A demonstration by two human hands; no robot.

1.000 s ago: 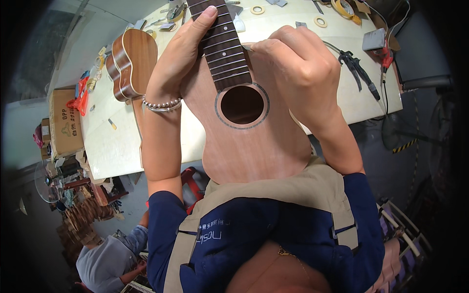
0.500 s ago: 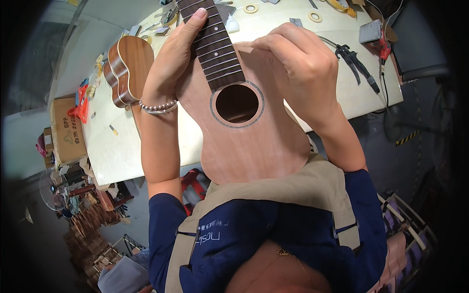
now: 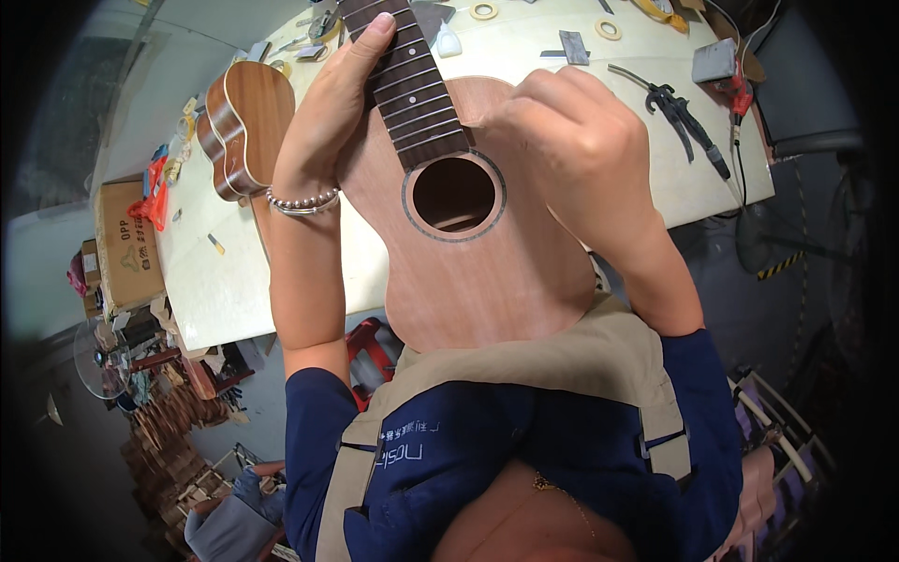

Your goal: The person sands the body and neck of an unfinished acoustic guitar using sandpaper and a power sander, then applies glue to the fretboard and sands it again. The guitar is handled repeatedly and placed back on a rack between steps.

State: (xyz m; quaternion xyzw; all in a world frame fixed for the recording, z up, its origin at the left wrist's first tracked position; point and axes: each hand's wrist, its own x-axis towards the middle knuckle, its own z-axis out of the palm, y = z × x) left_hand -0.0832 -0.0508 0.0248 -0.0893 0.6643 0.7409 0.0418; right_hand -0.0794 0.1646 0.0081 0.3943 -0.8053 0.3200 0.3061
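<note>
An unfinished ukulele (image 3: 468, 300) with a bare wooden top leans against my apron, its neck pointing up and away. My left hand (image 3: 342, 89) is wrapped round the neck, the thumb lying along the dark fretboard (image 3: 421, 108). My right hand (image 3: 581, 126) is closed in a pinch over the upper right of the top, its fingertips close to the fretboard's lower end, just above the round sound hole (image 3: 454, 199). Whether anything small sits between those fingertips is hidden.
Left on the pale worktable (image 3: 215, 300) stands a finished ukulele (image 3: 248, 122). A black air gun (image 3: 679, 122), a grey abrasive piece (image 3: 574, 47), tape rolls (image 3: 608, 30) and a white bottle (image 3: 449, 40) lie beyond. A red stool (image 3: 368, 354) stands below. Another person (image 3: 239, 515) is at lower left.
My right hand has moved from the body's upper edge toward me, down beside the fretboard's end. My left hand keeps its hold. The other person's arm at lower left shows more.
</note>
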